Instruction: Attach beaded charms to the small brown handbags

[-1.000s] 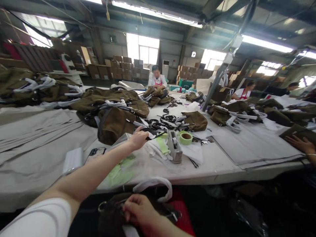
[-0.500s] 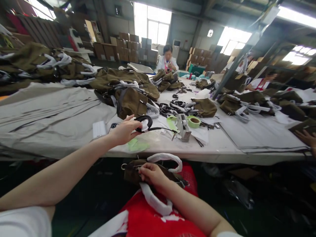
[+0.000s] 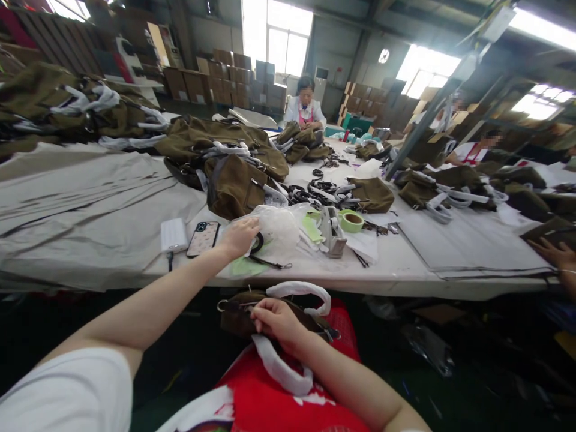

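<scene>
My left hand [image 3: 242, 238] is low over the table, fingers curled around a coiled black strap [image 3: 258, 243], which shows partly below them. The strap's loose end with a metal clip [image 3: 279, 265] lies on the table. Crumpled clear plastic [image 3: 276, 225] spreads beside the fingers; whether they grip it too is hidden. On my lap rests an olive-brown handbag [image 3: 234, 318] with white-wrapped handles [image 3: 299, 289]. My right hand [image 3: 274, 321] is closed in a pinch at the bag's top opening; the exact part between the fingertips is hidden.
A phone [image 3: 202, 239] and a white power bank [image 3: 173, 235] lie left of my left hand. A tape dispenser [image 3: 333, 234] and a green tape roll [image 3: 352, 221] stand right. Olive bags [image 3: 234, 186] are piled behind. A person [image 3: 305, 108] sits across; another person's hand [image 3: 553, 252] shows at right.
My left hand has lowered the coiled strap to the table, and clear plastic now spreads beside it. The phone has come into fuller view. My right hand stays at the handbag.
</scene>
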`<state>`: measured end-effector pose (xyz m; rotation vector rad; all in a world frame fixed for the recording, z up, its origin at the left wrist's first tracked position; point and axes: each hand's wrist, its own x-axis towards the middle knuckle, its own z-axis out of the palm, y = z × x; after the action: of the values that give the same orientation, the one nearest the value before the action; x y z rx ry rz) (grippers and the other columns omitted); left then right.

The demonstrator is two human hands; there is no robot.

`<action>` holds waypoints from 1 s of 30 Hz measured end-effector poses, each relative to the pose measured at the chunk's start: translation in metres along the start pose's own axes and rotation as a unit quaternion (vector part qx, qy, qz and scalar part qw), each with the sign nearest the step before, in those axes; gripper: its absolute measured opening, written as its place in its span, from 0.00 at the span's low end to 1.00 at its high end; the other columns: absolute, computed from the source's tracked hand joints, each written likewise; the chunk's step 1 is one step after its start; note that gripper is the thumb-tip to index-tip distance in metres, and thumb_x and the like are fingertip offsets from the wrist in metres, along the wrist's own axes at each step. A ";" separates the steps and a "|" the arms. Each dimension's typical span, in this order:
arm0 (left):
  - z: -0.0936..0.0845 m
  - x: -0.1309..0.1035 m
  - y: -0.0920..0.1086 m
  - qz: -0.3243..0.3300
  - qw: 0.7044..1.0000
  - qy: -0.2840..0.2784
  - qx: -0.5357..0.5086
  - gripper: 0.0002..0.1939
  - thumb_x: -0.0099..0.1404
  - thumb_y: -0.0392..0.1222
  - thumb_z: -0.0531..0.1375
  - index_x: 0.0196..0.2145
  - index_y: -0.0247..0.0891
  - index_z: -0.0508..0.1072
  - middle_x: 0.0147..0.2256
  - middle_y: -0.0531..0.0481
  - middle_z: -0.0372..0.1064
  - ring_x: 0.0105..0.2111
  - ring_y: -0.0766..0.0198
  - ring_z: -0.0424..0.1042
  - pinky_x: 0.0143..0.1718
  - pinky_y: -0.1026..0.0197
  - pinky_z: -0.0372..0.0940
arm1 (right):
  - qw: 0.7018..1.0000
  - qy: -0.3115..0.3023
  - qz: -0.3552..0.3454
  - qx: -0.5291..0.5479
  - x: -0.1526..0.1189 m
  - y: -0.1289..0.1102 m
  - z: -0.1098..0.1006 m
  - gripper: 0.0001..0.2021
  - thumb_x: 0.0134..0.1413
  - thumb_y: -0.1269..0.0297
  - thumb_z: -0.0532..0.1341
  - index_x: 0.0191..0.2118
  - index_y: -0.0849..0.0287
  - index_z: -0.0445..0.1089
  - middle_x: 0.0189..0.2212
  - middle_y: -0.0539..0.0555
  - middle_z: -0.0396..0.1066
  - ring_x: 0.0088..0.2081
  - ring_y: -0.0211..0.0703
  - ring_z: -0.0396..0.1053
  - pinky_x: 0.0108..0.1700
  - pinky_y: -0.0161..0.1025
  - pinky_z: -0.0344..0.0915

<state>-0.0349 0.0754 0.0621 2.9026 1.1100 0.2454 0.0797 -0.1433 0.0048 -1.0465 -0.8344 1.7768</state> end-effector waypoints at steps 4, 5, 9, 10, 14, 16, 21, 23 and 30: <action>0.021 -0.007 0.048 0.034 0.997 -0.059 -0.047 0.12 0.62 0.39 0.58 0.42 0.38 0.76 0.44 0.42 0.73 0.41 0.54 0.74 0.44 0.56 0.66 | 0.999 0.046 -0.016 0.014 0.004 -0.005 -0.005 0.12 0.47 0.56 0.64 0.28 0.60 0.68 0.14 0.43 0.63 0.13 0.27 0.44 0.16 0.32 0.35; 0.028 -0.009 0.056 0.038 0.995 -0.077 -0.055 0.10 0.60 0.39 0.60 0.40 0.38 0.77 0.42 0.44 0.74 0.39 0.55 0.75 0.41 0.57 0.67 | 0.997 0.072 -0.035 0.013 0.004 -0.006 -0.005 0.12 0.47 0.56 0.64 0.27 0.60 0.67 0.14 0.43 0.62 0.13 0.28 0.45 0.17 0.32 0.36; 0.046 -0.009 0.063 0.026 0.991 -0.113 -0.074 0.08 0.58 0.36 0.61 0.36 0.37 0.79 0.36 0.43 0.74 0.36 0.54 0.75 0.36 0.59 0.66 | 0.978 0.165 -0.126 -0.006 0.002 -0.008 -0.009 0.12 0.50 0.56 0.62 0.26 0.60 0.66 0.15 0.44 0.62 0.16 0.30 0.50 0.20 0.31 0.43; 0.046 -0.009 0.061 0.021 0.990 -0.114 -0.077 0.08 0.60 0.37 0.60 0.35 0.37 0.79 0.36 0.43 0.74 0.36 0.54 0.75 0.36 0.59 0.66 | 0.975 0.175 -0.138 -0.006 0.002 -0.009 -0.010 0.13 0.51 0.56 0.62 0.26 0.60 0.66 0.16 0.45 0.63 0.17 0.30 0.51 0.20 0.31 0.45; 0.033 -0.021 0.051 0.007 0.991 -0.088 -0.098 0.12 0.65 0.40 0.55 0.37 0.37 0.78 0.38 0.42 0.75 0.41 0.53 0.74 0.43 0.56 0.66 | 0.974 0.179 -0.137 0.023 0.005 -0.016 -0.017 0.14 0.50 0.53 0.63 0.27 0.60 0.66 0.15 0.45 0.63 0.15 0.28 0.48 0.20 0.31 0.43; 0.022 -0.032 0.048 -0.008 0.987 -0.051 -0.150 0.13 0.66 0.42 0.54 0.40 0.37 0.77 0.40 0.43 0.75 0.43 0.55 0.72 0.47 0.57 0.65 | 0.977 0.170 -0.124 0.039 0.010 -0.020 -0.020 0.16 0.48 0.51 0.64 0.27 0.60 0.66 0.14 0.44 0.63 0.14 0.28 0.46 0.19 0.31 0.40; 0.008 -0.062 0.047 -0.072 0.936 -0.014 -0.345 0.13 0.66 0.44 0.53 0.41 0.38 0.73 0.34 0.48 0.76 0.37 0.59 0.74 0.42 0.59 0.67 | 0.985 0.139 -0.091 0.053 0.022 -0.022 -0.022 0.18 0.43 0.50 0.66 0.27 0.60 0.66 0.13 0.44 0.62 0.13 0.27 0.46 0.18 0.31 0.37; 0.007 -0.070 0.046 -0.081 0.926 -0.008 -0.369 0.13 0.65 0.44 0.53 0.41 0.38 0.74 0.35 0.48 0.76 0.38 0.59 0.74 0.43 0.59 0.68 | 0.988 0.124 -0.072 0.051 0.025 -0.021 -0.019 0.17 0.42 0.50 0.67 0.27 0.60 0.65 0.13 0.44 0.62 0.13 0.27 0.46 0.18 0.31 0.37; 0.012 -0.084 0.036 -0.086 0.901 -0.005 -0.425 0.15 0.65 0.46 0.55 0.45 0.38 0.76 0.41 0.46 0.76 0.42 0.58 0.74 0.47 0.57 0.68 | 0.992 0.113 -0.049 0.037 0.030 -0.020 -0.012 0.16 0.43 0.51 0.66 0.27 0.59 0.66 0.13 0.44 0.63 0.14 0.28 0.47 0.19 0.31 0.38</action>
<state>-0.0708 -0.0068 0.0419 2.0182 0.9235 0.5434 0.0896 -0.1069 0.0073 -1.1138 -0.6636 1.5618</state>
